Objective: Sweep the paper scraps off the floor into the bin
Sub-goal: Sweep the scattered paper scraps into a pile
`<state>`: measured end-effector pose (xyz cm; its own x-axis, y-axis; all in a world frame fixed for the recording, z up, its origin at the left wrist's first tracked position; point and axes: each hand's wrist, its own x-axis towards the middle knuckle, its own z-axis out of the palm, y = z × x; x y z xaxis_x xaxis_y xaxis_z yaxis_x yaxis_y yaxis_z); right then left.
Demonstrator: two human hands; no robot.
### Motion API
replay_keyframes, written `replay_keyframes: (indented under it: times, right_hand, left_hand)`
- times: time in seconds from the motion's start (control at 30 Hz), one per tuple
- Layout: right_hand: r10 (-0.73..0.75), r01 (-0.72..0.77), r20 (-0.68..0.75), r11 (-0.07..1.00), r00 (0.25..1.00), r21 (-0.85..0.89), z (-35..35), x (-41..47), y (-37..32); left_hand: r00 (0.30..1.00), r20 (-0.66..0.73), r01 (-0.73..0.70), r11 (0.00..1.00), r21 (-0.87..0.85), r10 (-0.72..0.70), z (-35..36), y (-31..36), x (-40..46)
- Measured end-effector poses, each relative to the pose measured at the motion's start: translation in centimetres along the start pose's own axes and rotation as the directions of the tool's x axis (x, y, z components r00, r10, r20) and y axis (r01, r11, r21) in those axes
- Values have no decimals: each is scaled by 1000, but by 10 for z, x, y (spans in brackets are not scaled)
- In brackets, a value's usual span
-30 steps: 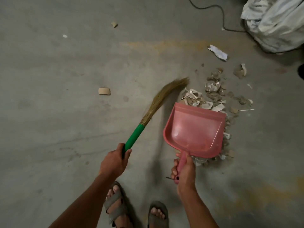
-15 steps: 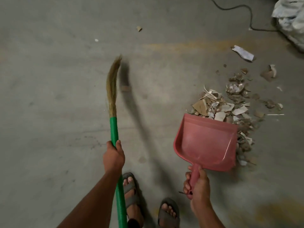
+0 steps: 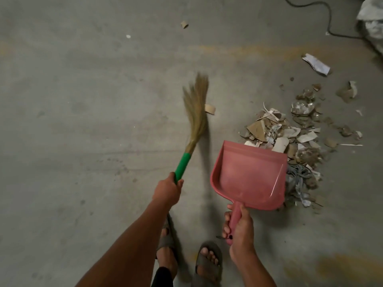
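Note:
My left hand (image 3: 167,188) grips the green handle of a straw broom (image 3: 195,108), whose blurred bristles lean up and right on the concrete floor. A small cardboard scrap (image 3: 210,109) lies right beside the bristles. My right hand (image 3: 238,226) holds the handle of a pink dustpan (image 3: 248,175), which looks empty. A heap of paper and cardboard scraps (image 3: 290,133) lies past the pan's front edge and along its right side. Loose scraps lie farther off: a white folded piece (image 3: 316,64) at upper right, a curled bit (image 3: 184,24) and a white fleck (image 3: 128,36) at the top.
A black cable (image 3: 327,19) snakes across the top right towards a white sack (image 3: 373,23) at the right edge. My sandalled feet (image 3: 207,264) stand at the bottom, below the dustpan. Bare grey concrete with yellow stains stretches to the left.
The broom swung from upright at the left back towards the right, pushing the small cardboard scrap closer to the heap. The dustpan stayed by the heap in my right hand.

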<state>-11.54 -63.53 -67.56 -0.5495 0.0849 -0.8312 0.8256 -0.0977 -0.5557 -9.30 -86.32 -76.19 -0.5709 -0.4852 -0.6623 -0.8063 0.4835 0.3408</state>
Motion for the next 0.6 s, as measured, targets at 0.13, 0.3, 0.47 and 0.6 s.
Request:
replay_keyframes:
  times: [0.13,0.3,0.47,0.6]
  right_hand:
    - [-7,6,-41,1000,999,-26,-12,-3,0]
    - [-59,54,-50,995,997,-83,-20,-4,-16]
    - [-72,73,16,994,997,-81,0,-4,-36]
    - [-70,85,123,990,990,-116,42,-6,-46]
  left_hand:
    - [989,85,-125,992,14,124,33,35,-23]
    - [979,32,-202,979,-7,202,51,48,-43]
    - [947,-217,-271,951,-151,236,32,24,-41]
    - [934,-344,-196,947,-256,100,-8,-7,-20]
